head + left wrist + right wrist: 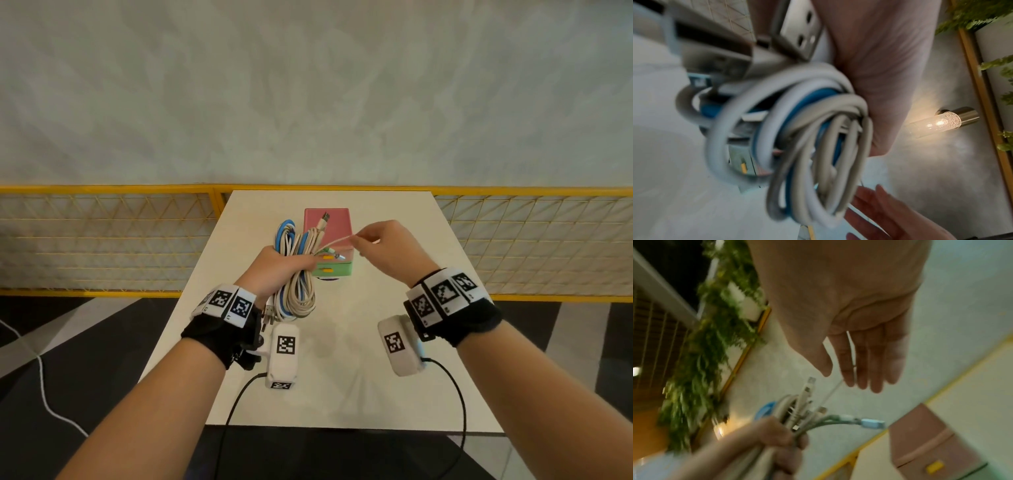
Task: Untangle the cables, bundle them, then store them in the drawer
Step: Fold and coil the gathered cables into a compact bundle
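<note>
My left hand [281, 270] grips a coiled bundle of white, beige and blue cables [298, 287] above the white table [342, 359]; the loops hang below the fist, close and blurred in the left wrist view [807, 146]. USB plugs stick out of the top of the bundle [797, 412]. A thin white tie [337, 241] runs from the bundle to my right hand [380, 246], which pinches its end with the fingers nearly straight [859, 353]. Just behind the hands stands the small drawer box [334, 226], pink on top and green below, with yellow handles.
The table ends at a yellow mesh fence [102, 233] under a grey wall. Dark floor lies to the left, with a white cord [41, 377] on it. A lit wall lamp [947, 121] and green plants [701, 353] show in the wrist views.
</note>
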A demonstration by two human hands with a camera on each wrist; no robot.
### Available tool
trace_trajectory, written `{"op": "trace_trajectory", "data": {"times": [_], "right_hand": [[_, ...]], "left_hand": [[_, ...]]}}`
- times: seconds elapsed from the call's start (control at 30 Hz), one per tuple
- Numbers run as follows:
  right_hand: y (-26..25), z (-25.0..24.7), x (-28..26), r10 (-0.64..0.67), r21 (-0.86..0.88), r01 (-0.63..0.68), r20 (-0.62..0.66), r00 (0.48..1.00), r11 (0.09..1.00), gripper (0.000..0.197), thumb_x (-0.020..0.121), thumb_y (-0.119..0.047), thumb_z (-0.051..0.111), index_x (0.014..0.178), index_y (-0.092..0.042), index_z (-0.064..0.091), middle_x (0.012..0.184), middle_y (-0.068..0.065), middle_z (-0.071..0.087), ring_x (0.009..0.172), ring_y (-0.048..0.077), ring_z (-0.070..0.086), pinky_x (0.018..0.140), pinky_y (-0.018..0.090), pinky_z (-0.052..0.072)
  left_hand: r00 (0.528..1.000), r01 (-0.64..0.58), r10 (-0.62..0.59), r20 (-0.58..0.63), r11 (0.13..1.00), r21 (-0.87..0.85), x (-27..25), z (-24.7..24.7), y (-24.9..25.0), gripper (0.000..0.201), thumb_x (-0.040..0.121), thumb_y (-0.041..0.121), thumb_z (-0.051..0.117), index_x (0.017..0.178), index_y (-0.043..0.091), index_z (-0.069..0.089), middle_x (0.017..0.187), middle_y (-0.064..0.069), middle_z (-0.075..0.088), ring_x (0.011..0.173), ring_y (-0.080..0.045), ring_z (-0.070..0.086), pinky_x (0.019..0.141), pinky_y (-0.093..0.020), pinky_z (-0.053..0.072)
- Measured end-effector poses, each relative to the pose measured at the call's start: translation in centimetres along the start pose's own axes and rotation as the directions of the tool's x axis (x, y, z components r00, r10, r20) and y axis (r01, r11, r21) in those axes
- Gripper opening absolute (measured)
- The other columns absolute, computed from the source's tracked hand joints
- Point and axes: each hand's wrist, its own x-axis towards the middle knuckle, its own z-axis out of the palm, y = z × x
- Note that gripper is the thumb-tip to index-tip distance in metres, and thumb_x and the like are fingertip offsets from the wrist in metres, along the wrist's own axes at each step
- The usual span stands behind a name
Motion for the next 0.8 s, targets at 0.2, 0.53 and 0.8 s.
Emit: {"op": "trace_trajectory", "data": {"times": [0.2,0.53,0.8], "right_hand": [[0.1,2.7,0.1,-0.427,0.035,0.427,0.005,0.904,0.904,0.08,0.067,-0.016,0.08,0.135,-0.016,0.039,0.132,0.006,0.036,0.13,0.019,0.035,0.111,0.031,0.032],[1.1,4.7,1.2,-0.331,0.013,0.332,0.121,0.936,0.943,0.019,0.087,-0.015,0.059,0.102,-0.006,0.05,0.088,0.004,0.062,0.069,0.015,0.061,0.061,0.035,0.052],[0.1,5.1,1.9,0.009,0.414,0.0,-0.018,1.0,0.91,0.037,0.08,-0.02,0.07,0.107,-0.014,0.044,0.091,0.003,0.062,0.055,0.003,0.049,0.046,0.017,0.036]], "left_hand": [[0.998,0.018,-0.02,0.06,0.999,0.034,-0.3,0.4,0.1,0.01,0.078,0.014,0.07,0.084,0.008,0.065,0.073,-0.012,0.059,0.066,-0.02,0.055,0.062,-0.028,0.042],[0.993,-0.095,0.091,0.071,0.994,0.056,-0.5,0.5,0.6,0.004,0.08,0.01,0.07,0.084,0.008,0.069,0.071,-0.009,0.06,0.065,-0.015,0.057,0.064,-0.026,0.047],[0.981,-0.193,0.191,-0.032,0.977,-0.087,-0.2,0.5,0.4,0.007,0.082,0.012,0.074,0.089,0.012,0.073,0.08,-0.008,0.073,0.072,-0.013,0.069,0.071,-0.026,0.056]]}}
